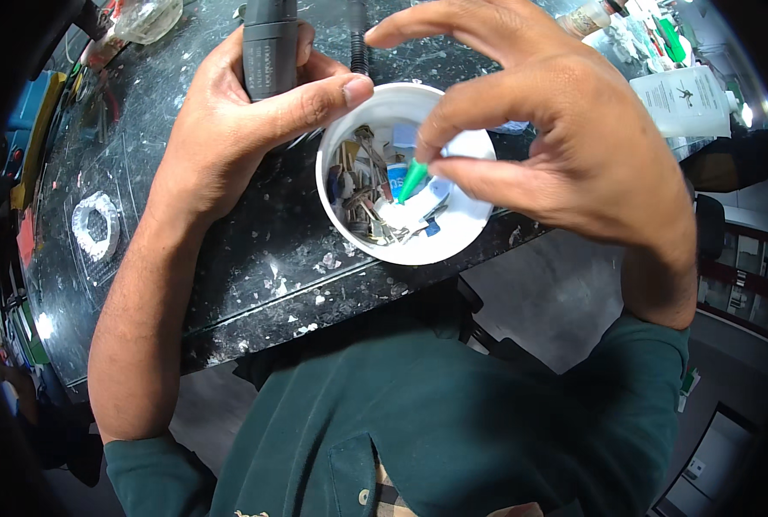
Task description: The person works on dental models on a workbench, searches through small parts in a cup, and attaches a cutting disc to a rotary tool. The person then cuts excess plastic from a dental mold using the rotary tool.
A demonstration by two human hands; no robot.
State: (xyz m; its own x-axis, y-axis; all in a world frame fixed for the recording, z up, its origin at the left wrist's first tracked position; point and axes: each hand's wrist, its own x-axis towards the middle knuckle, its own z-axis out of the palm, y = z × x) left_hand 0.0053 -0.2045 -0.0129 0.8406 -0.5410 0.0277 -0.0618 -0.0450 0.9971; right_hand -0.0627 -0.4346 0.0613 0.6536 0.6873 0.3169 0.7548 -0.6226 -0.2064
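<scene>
A white round tub stands at the near edge of the dark worktop, holding several small metal bits, burs and scraps. Over its mouth, my right hand pinches a small green pointed piece between thumb and forefinger, the other fingers raised. The tip of the piece points down at the tub's contents; whether it touches them I cannot tell. My left hand is wrapped round a black cylindrical tool, like a handpiece, held upright at the tub's far left. The top of that tool runs out of view.
A black coiled cord lies beyond the tub. At left, a whitish ring-shaped piece rests on a clear sheet. A translucent bottle lies at right, and a clear plastic container sits at far left. The worktop is speckled white.
</scene>
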